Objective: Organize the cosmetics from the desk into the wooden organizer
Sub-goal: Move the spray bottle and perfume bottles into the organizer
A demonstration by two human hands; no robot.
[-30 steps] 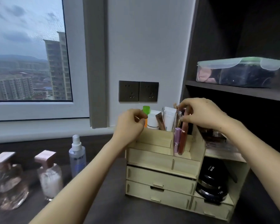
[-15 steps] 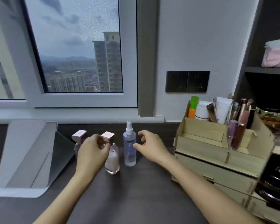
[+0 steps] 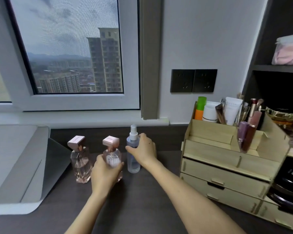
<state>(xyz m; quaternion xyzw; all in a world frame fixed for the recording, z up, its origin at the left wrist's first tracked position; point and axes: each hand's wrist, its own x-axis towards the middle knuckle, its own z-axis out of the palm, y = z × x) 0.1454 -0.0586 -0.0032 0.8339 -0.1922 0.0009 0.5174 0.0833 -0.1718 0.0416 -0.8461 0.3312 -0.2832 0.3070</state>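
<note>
Three bottles stand in a row on the dark desk (image 3: pixel 142 208). My left hand (image 3: pixel 105 173) grips the middle one, a pink perfume bottle (image 3: pixel 111 154) with a square pink cap. My right hand (image 3: pixel 143 150) wraps around the clear spray bottle (image 3: pixel 133 163) with a white nozzle, just right of it. A second pink perfume bottle (image 3: pixel 79 161) stands free at the left. The wooden organizer (image 3: pixel 227 159) sits at the right, with tubes, brushes and lip glosses upright in its top compartments and its drawers closed.
A grey stand or folded case (image 3: pixel 19 162) lies on the desk at the left. Behind are the window sill and wall sockets (image 3: pixel 193 80). Dark shelves at the right hold a plastic box (image 3: pixel 289 49) and a black compact (image 3: pixel 289 184) beside the organizer.
Both hands left the organizer's top and swung left to the bottles. My left hand dropped from the perfume cap to its body, and my right hand closed on the spray bottle.
</note>
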